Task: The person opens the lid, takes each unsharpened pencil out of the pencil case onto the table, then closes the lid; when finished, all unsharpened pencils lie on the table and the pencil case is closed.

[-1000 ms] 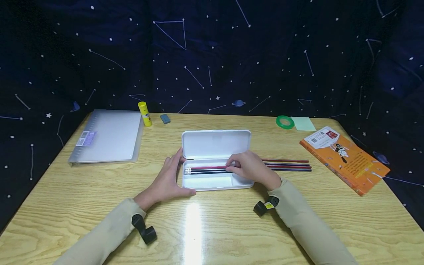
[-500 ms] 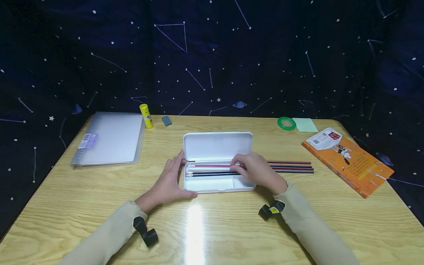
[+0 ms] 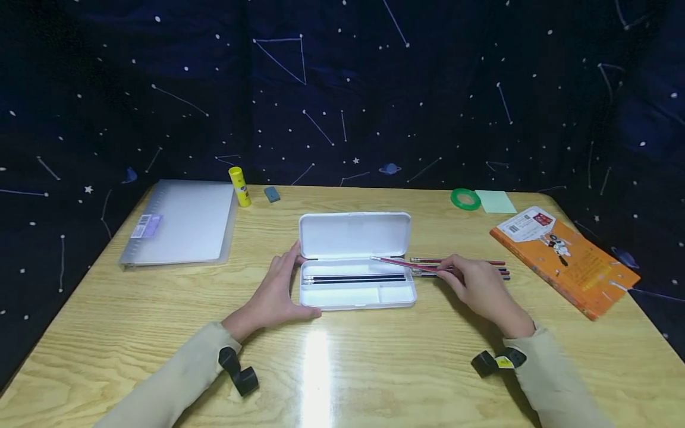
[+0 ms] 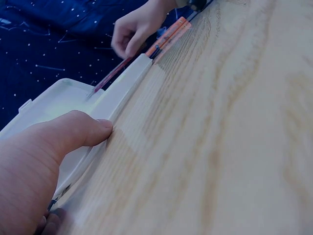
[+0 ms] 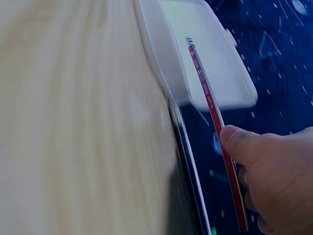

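An open white pencil case [image 3: 355,236] lies mid-table with dark pencils [image 3: 353,278] in its tray. My left hand [image 3: 283,279] rests against the case's left end, its thumb [image 4: 73,132] along the front wall of the case [image 4: 122,93]. My right hand [image 3: 451,273] is just right of the case and pinches a red pencil [image 3: 404,264]. The pencil slants up and to the left, its end over the tray's right edge. In the right wrist view the thumb [image 5: 244,147] presses the red pencil [image 5: 208,95] above the case [image 5: 195,54]. More pencils [image 3: 481,267] lie under that hand.
A translucent folder [image 3: 179,223], a yellow glue stick [image 3: 239,186] and a small grey eraser [image 3: 272,194] sit at the back left. A green tape roll [image 3: 463,199], a pale sticky pad [image 3: 495,201] and an orange book [image 3: 564,258] are at the right. A starry dark cloth hangs behind.
My right hand has moved right, off the tray to the pencils beside the case, and now holds a red pencil slanted over the case's right end. The left hand stays put.
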Tool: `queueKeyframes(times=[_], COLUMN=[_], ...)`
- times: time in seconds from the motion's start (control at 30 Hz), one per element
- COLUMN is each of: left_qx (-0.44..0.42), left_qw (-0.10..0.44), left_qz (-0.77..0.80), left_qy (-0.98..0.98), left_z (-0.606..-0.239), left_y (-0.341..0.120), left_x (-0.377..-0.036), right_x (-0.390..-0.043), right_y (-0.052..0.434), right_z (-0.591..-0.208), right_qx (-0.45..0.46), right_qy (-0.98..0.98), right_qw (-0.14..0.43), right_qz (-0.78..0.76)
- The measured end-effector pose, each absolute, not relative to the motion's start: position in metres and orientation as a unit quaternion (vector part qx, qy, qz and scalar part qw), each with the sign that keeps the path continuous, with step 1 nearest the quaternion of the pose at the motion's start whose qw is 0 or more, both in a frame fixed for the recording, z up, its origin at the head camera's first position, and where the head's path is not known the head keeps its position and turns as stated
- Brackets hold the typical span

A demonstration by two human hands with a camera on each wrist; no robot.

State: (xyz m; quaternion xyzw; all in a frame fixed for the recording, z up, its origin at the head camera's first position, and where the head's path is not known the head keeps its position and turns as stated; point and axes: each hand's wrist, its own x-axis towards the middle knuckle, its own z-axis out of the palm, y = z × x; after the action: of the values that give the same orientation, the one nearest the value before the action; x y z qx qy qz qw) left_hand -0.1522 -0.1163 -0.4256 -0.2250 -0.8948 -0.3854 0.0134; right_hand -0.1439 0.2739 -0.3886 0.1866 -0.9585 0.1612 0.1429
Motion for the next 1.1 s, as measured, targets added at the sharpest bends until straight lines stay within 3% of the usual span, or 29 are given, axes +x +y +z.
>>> queueKeyframes(times=[0.13, 0.43, 0.7, 1.1], left_qx=[-0.23, -0.226, -0.227, -0.228], left_qw=[0.017, 0.008, 0.016, 0.016], left_qz=[-0.386, -0.386, -0.388, -0.387], left_qy=[-0.893, -0.894, -0.893, -0.893], left_z=[-0.427, -0.424, -0.424, -0.425], left_y=[-0.115, -0.114, -0.115, -0.114], left_x=[-0.153, -0.152, -0.152, -0.152], right_x=[-0.126, -0.113, -0.122, -0.137], right_y=[0.302, 0.344, 0.345, 0.338], right_z=[-0.391, -0.403, -0.408, -0.409], right_qx=[0.167, 0.147, 0.183, 0.152], right_qy=[-0.96, -0.962, -0.952, -0.957], right_qw=[0.167, 0.157, 0.16, 0.156], right_qz=[0.153, 0.167, 0.186, 0.19])
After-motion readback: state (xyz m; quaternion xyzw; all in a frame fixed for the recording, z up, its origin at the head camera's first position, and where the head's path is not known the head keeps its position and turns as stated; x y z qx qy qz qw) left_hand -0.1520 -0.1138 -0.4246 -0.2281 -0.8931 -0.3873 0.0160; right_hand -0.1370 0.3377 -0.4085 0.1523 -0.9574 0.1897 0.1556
